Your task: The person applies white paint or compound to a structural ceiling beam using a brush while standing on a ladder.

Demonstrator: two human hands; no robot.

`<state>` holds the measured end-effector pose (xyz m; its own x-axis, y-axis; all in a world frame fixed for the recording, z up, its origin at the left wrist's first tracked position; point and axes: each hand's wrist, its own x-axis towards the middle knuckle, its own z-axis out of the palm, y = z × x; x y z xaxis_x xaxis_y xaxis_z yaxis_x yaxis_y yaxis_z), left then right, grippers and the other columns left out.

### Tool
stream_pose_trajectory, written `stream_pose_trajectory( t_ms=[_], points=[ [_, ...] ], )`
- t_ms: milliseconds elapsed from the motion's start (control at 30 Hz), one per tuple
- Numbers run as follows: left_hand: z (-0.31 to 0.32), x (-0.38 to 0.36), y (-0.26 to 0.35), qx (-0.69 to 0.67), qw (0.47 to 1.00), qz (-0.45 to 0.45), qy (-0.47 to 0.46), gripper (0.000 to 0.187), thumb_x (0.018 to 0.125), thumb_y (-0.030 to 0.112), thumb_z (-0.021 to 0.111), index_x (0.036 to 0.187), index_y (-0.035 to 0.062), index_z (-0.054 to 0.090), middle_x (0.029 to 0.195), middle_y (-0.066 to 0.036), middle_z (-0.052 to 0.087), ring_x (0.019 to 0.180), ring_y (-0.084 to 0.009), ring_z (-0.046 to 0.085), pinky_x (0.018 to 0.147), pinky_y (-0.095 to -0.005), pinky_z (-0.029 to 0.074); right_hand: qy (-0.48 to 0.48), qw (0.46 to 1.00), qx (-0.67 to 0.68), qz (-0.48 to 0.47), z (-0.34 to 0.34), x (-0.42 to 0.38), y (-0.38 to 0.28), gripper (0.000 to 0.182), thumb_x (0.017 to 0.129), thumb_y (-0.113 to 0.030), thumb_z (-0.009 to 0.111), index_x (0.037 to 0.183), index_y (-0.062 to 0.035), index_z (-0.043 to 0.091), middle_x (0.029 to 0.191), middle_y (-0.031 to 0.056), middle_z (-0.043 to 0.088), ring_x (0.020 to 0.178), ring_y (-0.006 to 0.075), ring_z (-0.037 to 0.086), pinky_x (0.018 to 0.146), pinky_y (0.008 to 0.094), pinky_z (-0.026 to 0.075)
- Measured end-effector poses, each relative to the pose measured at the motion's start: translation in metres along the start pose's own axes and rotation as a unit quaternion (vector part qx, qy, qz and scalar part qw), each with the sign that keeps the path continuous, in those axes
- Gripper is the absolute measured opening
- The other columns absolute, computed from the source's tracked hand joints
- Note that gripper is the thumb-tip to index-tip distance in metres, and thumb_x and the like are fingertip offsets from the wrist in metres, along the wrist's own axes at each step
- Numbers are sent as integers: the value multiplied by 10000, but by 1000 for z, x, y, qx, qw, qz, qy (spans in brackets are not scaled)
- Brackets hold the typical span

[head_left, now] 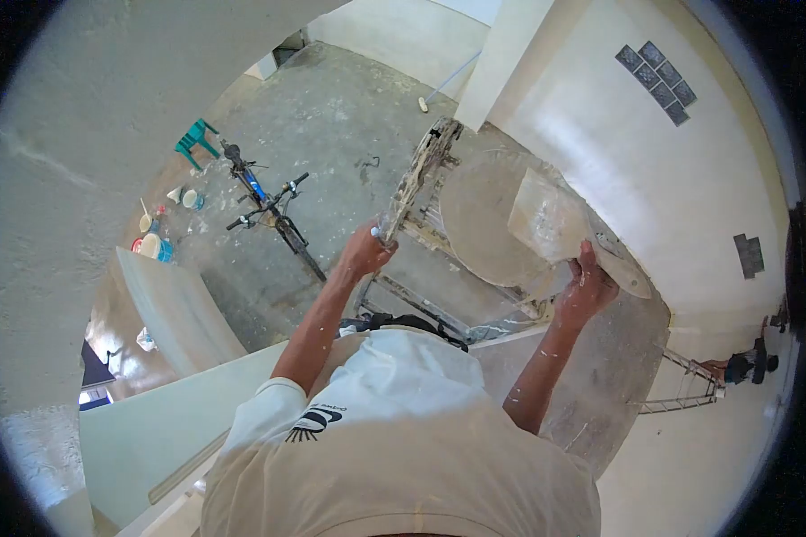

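I look down from high up on a plaster-spattered ladder [421, 179]. My left hand [365, 249] grips the end of the ladder's top rail. My right hand [586, 288] holds a wide plastering trowel [546, 219], whose pale, smeared blade lies over a round plaster-coated board [475, 215] resting on the ladder top. Both forearms are flecked with white plaster. My cream shirt fills the lower middle of the view.
Far below on the concrete floor stand a blue bicycle [264, 206], a green plastic chair [197, 139] and several buckets [152, 242]. A white wall with glass blocks [658, 72] rises at the right. Another person [743, 367] stands by a second ladder [681, 385].
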<state>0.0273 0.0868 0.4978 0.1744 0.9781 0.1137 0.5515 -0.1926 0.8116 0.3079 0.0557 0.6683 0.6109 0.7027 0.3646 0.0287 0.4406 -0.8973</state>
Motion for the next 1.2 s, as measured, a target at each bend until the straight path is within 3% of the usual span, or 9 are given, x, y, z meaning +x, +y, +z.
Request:
stream_pose_trajectory(
  t_ms=[200,367,533,567,600,767,900,1100,1200],
  points=[
    [-7,-2,0,230,966,82,86,522,648,264,590,1101,73,412,998,-178,512,900,-323,490,747,-390,394,17,1000,2,16,-4,5,6,294,673,-14,605,931,25,470,884,112,541,734,145,563,535,230,511],
    [54,-3,-91,-98,983,-134,-78,321,697,290,558,900,44,521,802,-128,553,743,-282,527,652,-361,419,30,993,100,61,10,2,-10,355,686,-59,607,977,20,418,921,105,521,797,170,541,595,270,496],
    [35,-6,-36,-1,1000,-17,15,386,725,291,504,1029,59,454,986,-113,454,913,-243,418,785,-350,313,-26,973,-231,8,-6,-6,10,259,744,-106,519,973,7,561,947,189,556,872,224,539,757,337,425],
    [27,-7,-19,-21,1000,-3,-1,441,731,277,488,1107,62,408,1110,-113,399,1028,-236,361,874,-337,262,-126,873,-374,-287,-73,27,101,229,744,-106,518,934,6,578,930,203,558,843,224,549,784,343,404],
    [22,-8,-8,-41,999,21,-17,503,737,262,472,1185,64,361,1233,-112,344,1144,-230,304,962,-325,210,-139,818,-503,-244,-39,10,46,277,734,-117,530,974,21,535,971,176,533,900,224,503,824,362,365],
    [40,1,-25,-464,879,96,-59,485,690,109,435,1164,31,374,1193,-120,384,1113,-220,325,923,-292,230,-266,931,17,-248,107,44,-15,316,725,-118,539,1001,29,496,1003,164,502,928,228,472,842,368,344],
    [80,30,-71,-280,955,92,23,455,628,38,412,1082,14,436,1013,-83,498,947,-206,426,843,-285,313,-291,868,388,-110,151,-35,-146,362,715,-120,549,1028,37,456,1036,151,472,956,232,440,860,375,323],
    [26,-9,5,-258,963,75,-6,262,626,71,451,882,35,493,778,-4,436,767,-141,372,679,-314,339,-631,628,359,-282,245,-157,-332,234,596,-47,687,788,-18,557,759,47,565,684,135,548,603,259,454],
    [58,17,-38,-298,954,35,-5,219,606,64,451,816,32,501,721,4,425,717,-143,380,624,-316,346,-515,598,333,-516,275,-168,-395,144,673,-135,650,731,-17,591,646,50,587,591,100,554,541,230,441]
  ],
)
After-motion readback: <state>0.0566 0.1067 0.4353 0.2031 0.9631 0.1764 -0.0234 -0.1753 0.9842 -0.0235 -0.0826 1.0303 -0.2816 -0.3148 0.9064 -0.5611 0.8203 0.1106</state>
